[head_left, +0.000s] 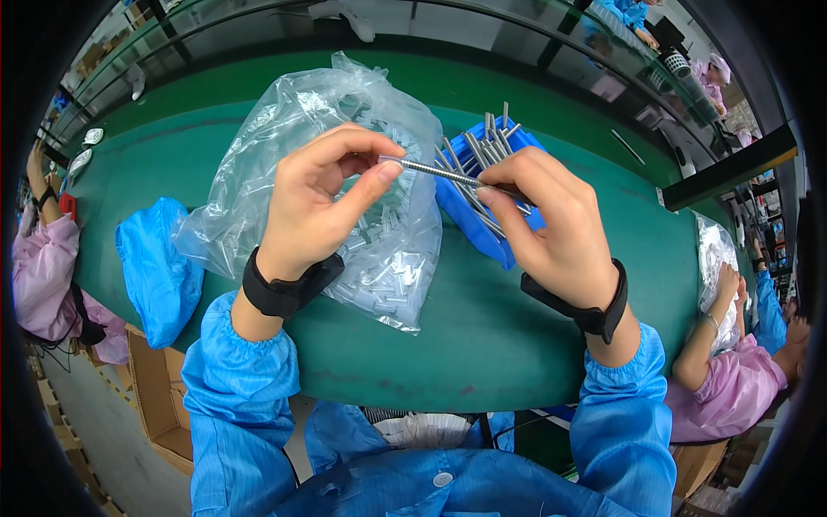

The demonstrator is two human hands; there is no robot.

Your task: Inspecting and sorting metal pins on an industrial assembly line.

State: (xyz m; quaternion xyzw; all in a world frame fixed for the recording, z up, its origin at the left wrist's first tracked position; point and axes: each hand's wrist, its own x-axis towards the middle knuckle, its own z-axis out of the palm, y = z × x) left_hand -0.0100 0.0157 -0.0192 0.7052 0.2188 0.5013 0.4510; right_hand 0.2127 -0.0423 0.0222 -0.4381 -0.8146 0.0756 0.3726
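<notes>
Between my two hands, above the bench, a thin ribbed metal rod (439,171) lies nearly level; whether it is threaded or coiled I cannot tell. My right hand (551,202) pinches it near its right end with thumb and forefinger. At the other end, the thumb and forefinger of my left hand (323,185) pinch a small clear plastic sleeve (388,159) that meets the rod's tip. Beneath the left hand spreads a large clear plastic bag (250,164), with many short clear sleeves (379,303) inside. Under the right hand stands a blue bin (472,226) of similar metal rods (489,142).
A crumpled blue cloth or sleeve cover (159,267) hangs over the bench's left edge. One loose rod (627,146) lies at the far right of the green bench (413,370). Co-workers in pink sit at both sides. An open cardboard box (164,396) stands below left.
</notes>
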